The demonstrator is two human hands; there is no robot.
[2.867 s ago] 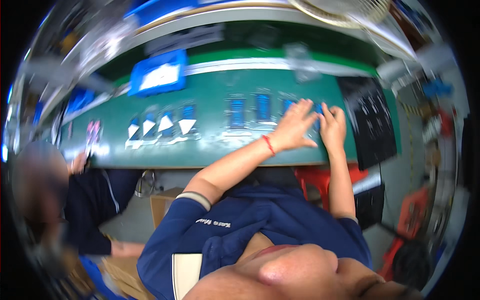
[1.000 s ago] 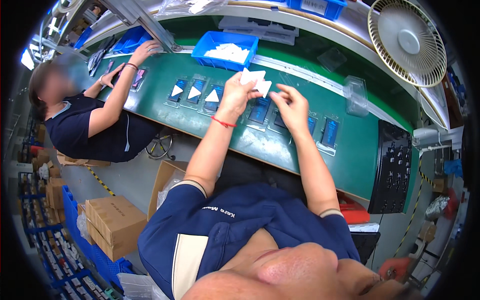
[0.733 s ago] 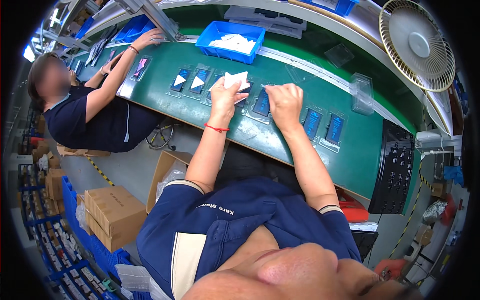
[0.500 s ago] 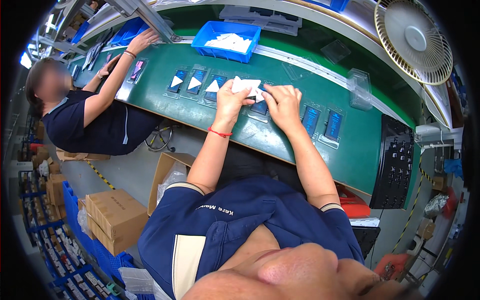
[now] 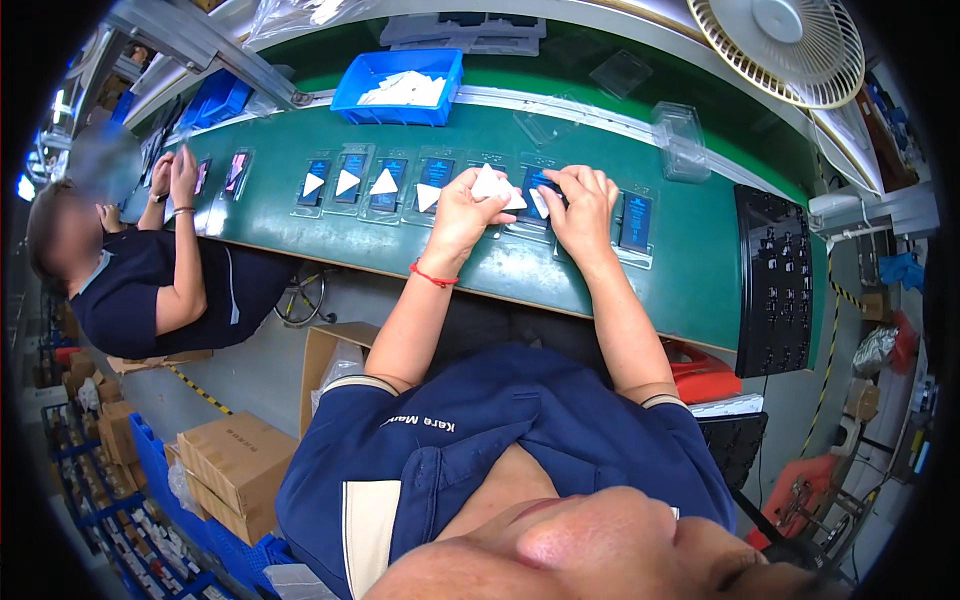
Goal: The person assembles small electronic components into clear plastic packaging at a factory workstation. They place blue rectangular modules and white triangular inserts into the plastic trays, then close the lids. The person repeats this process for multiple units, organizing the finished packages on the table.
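Note:
My left hand [image 5: 462,218], a red cord at its wrist, pinches a small stack of white triangular pieces [image 5: 497,188] above the row of packs. My right hand [image 5: 587,212] is curled, thumb and fingertips at a single white triangle [image 5: 540,204] over a dark blue flat pack [image 5: 537,180] in a clear plastic tray. To the left, several similar packs [image 5: 388,170] in clear trays each bear a white triangle [image 5: 385,183]. Right of my right hand lies a pack [image 5: 635,222] with no triangle showing. My right hand partly hides the tray beside it.
Behind the row on the green table [image 5: 690,290] stands a blue bin [image 5: 397,112] of white pieces. Clear plastic trays [image 5: 680,142] lie at the back, a black moulded tray [image 5: 775,280] at the right. A fan [image 5: 785,40] is overhead. A co-worker [image 5: 150,250] works at the left.
Both hands have moved right along the row. My right hand has come away from the stack with one triangle. The view has shifted, and the co-worker's raised hand has come down.

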